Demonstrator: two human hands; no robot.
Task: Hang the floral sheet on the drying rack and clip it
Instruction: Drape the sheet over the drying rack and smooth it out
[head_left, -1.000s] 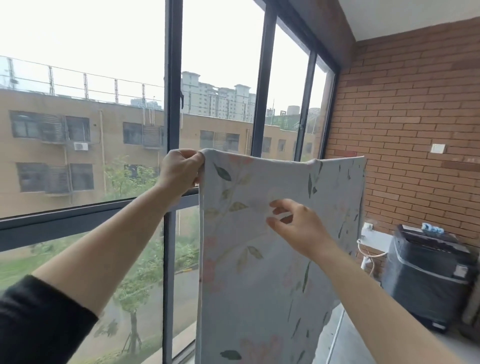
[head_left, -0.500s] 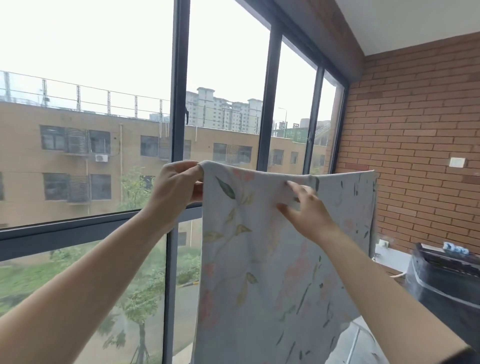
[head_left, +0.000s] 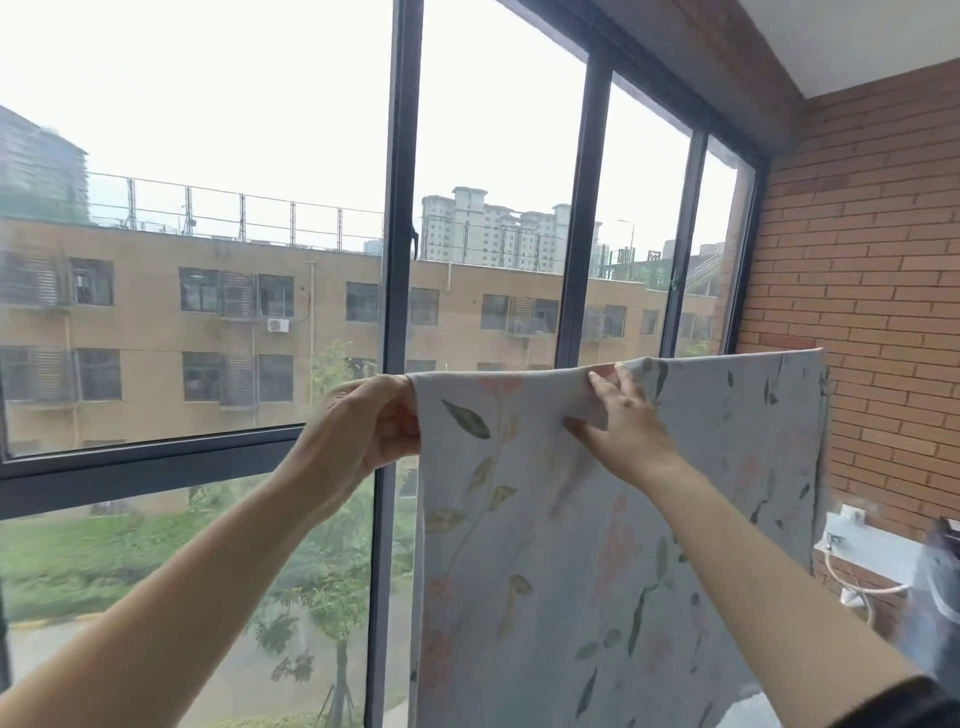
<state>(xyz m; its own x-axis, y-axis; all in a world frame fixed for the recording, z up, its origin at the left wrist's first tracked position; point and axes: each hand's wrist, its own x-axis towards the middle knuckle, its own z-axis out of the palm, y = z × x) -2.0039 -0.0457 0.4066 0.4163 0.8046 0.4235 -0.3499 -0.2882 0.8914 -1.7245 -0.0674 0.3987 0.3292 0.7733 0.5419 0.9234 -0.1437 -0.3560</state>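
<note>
Three tall dark-framed windows (head_left: 395, 208) face us, with a brick wall (head_left: 872, 270) on the right. Before them hangs the floral sheet (head_left: 545, 545), held up at its top edge. Our left hand (head_left: 358, 431) grips its upper corner; our right hand (head_left: 623, 426) pinches the edge farther along.
</note>
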